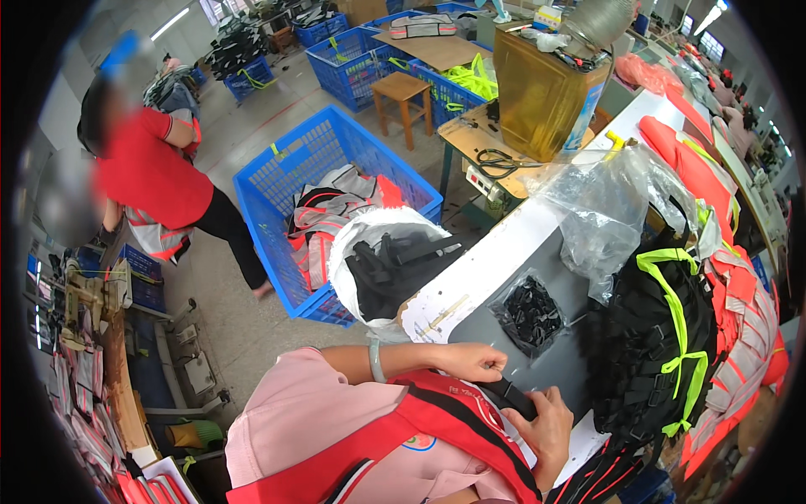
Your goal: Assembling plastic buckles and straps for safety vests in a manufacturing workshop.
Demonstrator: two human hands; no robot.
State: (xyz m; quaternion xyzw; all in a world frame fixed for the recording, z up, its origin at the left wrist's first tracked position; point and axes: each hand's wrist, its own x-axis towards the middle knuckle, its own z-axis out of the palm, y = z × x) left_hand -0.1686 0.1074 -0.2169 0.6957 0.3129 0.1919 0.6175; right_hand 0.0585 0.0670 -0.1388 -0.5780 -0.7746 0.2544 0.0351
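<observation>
Hands meet low over the table's near edge, both on one black strap [514, 395]. The left hand [472, 361] has its fingers curled together, pinching the strap's upper end, a pale bracelet [375, 361] on its wrist. The right hand [546, 428] lies just below and to the right, fingers closed around the strap's lower end with the thumb on top. The strap runs between the two hands, just above the red vest [453, 428] with black edging on the person's lap. Just beyond the hands on the grey table [504, 277] sits a clear bag of small black buckles [529, 315]. Right of the hands rises a stack of black straps tied with neon yellow ribbon [663, 336], and past it orange vests [739, 336] are piled. Farther ahead lies a crumpled clear plastic bag [613, 210]. Left of the hands, off the table, a white sack [369, 244] holds black webbing, and beyond it stands a blue crate [336, 168] with folded vests. Well to the left another person in a red shirt [151, 176] bends near it.
</observation>
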